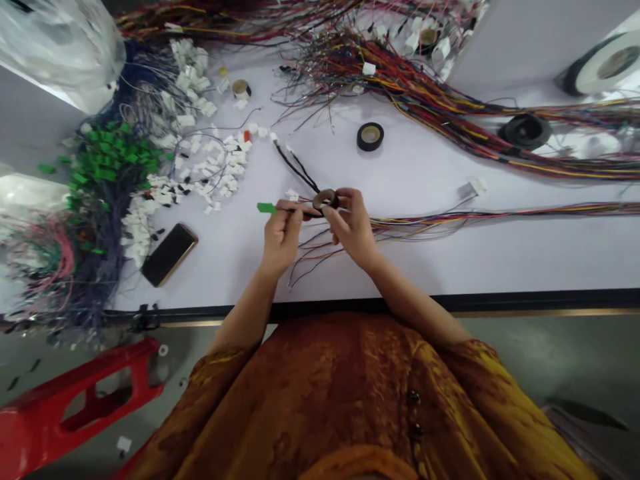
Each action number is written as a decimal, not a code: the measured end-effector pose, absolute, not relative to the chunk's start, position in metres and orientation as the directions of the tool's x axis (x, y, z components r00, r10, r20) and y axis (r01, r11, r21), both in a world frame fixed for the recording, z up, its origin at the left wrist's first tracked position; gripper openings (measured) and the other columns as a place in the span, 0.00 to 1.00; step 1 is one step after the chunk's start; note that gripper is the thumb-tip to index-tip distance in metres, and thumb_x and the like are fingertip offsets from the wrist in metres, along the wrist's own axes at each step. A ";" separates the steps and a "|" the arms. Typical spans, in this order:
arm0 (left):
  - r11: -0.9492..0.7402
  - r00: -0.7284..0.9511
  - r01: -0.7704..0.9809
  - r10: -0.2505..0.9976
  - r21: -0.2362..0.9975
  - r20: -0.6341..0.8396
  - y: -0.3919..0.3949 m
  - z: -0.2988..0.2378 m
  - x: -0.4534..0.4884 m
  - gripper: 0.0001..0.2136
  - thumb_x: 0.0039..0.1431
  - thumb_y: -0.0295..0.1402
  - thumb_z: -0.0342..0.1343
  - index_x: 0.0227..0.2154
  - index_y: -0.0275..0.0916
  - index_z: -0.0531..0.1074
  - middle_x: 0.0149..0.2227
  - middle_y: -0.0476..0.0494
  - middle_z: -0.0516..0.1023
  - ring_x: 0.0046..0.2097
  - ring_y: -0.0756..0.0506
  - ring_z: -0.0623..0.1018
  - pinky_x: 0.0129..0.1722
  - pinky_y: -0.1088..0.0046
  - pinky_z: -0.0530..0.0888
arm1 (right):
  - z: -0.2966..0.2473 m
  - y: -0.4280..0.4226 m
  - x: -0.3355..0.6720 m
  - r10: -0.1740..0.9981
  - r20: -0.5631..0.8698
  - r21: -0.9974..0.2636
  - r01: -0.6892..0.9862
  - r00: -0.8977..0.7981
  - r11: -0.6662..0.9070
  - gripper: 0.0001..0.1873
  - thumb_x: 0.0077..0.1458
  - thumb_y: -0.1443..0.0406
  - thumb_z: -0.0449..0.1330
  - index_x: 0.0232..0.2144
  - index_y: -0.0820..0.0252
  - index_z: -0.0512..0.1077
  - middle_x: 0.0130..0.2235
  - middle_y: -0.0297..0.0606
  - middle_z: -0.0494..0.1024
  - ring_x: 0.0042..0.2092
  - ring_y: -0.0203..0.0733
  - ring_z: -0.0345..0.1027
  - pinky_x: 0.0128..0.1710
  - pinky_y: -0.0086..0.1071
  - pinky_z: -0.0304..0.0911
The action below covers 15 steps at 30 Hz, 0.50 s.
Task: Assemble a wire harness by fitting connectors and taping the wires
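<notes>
My left hand (283, 237) is closed on a wire branch of the harness, whose green connector (266, 208) sticks out to the left. In the fingers of my right hand (354, 227) is a small roll of tape (325, 200), held against the wires beside my left fingertips. A black-wrapped branch (296, 167) with a white end points up and left from that spot. From under my right hand the wire harness (450, 215) stretches along the table to the right, and several loose wire ends (305, 263) fan out below the hands.
A black tape roll (370, 137) lies beyond my hands. A phone (170, 255) rests at the left, near white connectors (225, 167) and green connectors (107, 157). Thick wire bundles (425, 100) cross the back. The table's dark front edge (525, 300) runs before me; a red frame (85, 400) stands below left.
</notes>
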State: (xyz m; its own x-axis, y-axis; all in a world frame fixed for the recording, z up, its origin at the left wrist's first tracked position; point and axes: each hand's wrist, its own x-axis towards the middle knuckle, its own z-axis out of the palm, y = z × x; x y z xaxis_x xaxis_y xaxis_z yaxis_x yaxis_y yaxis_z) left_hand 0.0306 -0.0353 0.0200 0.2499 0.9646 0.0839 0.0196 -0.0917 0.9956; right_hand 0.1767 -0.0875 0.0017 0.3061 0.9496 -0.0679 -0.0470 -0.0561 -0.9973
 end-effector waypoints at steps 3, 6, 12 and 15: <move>-0.057 0.249 -0.035 0.966 0.998 0.064 -0.041 0.019 0.030 0.14 0.60 0.47 0.61 0.34 0.40 0.72 0.39 0.43 0.81 0.43 0.46 0.82 0.44 0.68 0.80 | 0.002 -0.068 0.185 0.919 -0.315 -0.899 -0.387 0.237 -0.208 0.15 0.58 0.56 0.60 0.45 0.54 0.64 0.29 0.27 0.65 0.20 0.27 0.54 0.15 0.23 0.49; 0.093 0.175 -0.190 0.983 0.977 -0.060 -0.035 0.008 0.027 0.16 0.58 0.49 0.62 0.34 0.41 0.70 0.37 0.45 0.81 0.39 0.48 0.82 0.41 0.70 0.80 | -0.004 -0.072 0.197 0.923 -0.342 -0.858 -0.460 0.178 -0.229 0.17 0.57 0.56 0.61 0.46 0.55 0.68 0.28 0.25 0.63 0.20 0.27 0.55 0.14 0.22 0.49; 0.138 0.534 -0.044 0.840 0.989 -0.093 -0.015 0.002 0.025 0.19 0.50 0.45 0.69 0.42 0.45 0.76 0.48 0.41 0.80 0.45 0.46 0.80 0.40 0.72 0.78 | -0.012 -0.094 0.209 0.949 -0.299 -0.873 -0.430 0.098 -0.230 0.16 0.57 0.58 0.59 0.47 0.54 0.71 0.34 0.31 0.69 0.24 0.28 0.62 0.19 0.24 0.58; -0.065 0.491 0.142 0.871 0.988 -0.013 -0.017 0.002 0.034 0.14 0.58 0.47 0.62 0.36 0.40 0.79 0.38 0.41 0.82 0.32 0.51 0.78 0.29 0.78 0.73 | -0.010 -0.105 0.206 0.963 -0.209 -0.959 -0.228 0.170 -0.168 0.17 0.61 0.58 0.55 0.51 0.53 0.69 0.35 0.33 0.69 0.27 0.32 0.64 0.22 0.27 0.62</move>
